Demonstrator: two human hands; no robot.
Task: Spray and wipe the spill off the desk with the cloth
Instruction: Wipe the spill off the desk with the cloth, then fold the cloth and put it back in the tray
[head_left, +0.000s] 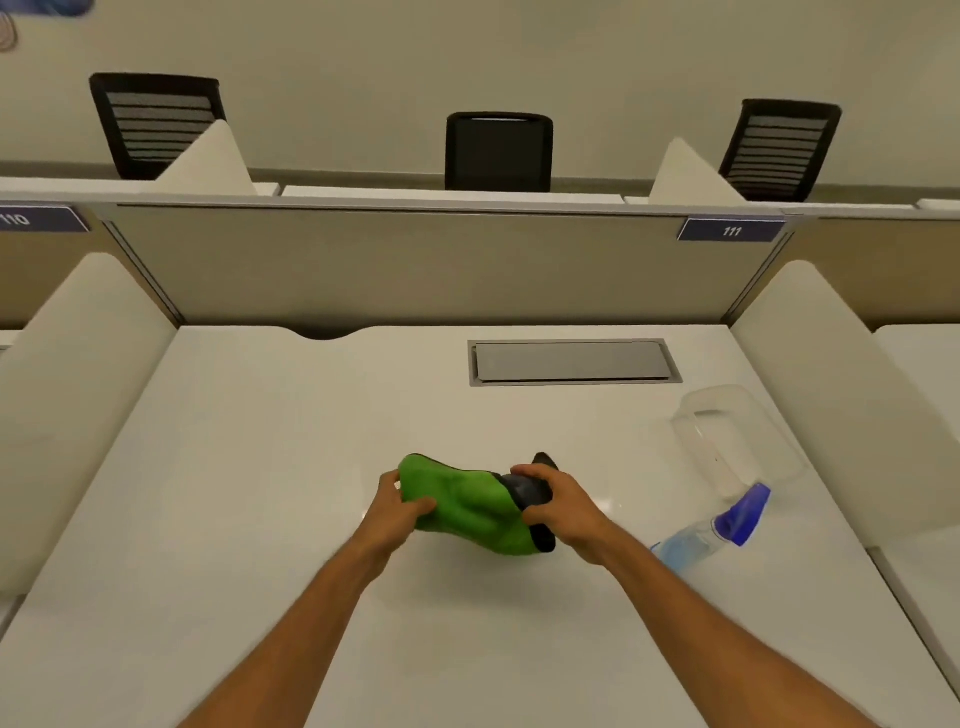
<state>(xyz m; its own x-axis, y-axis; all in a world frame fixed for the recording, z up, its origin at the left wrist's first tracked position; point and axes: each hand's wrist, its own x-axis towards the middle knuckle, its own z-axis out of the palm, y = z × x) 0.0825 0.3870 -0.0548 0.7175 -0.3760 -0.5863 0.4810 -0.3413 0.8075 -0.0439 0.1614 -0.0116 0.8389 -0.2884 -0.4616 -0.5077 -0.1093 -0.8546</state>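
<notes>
A green cloth (467, 506) with a dark grey underside is held just above the white desk (260, 467), near its middle. My left hand (397, 506) grips the cloth's left end and my right hand (553, 504) grips its dark right end. A clear spray bottle (711, 535) with a blue trigger head lies on its side on the desk, to the right of my right hand. I cannot make out a spill on the glossy surface.
A clear plastic jug (737, 441) stands at the right, behind the bottle. A grey cable hatch (571, 362) is set into the desk at the back. Beige dividers wall the desk on three sides; black chairs stand beyond.
</notes>
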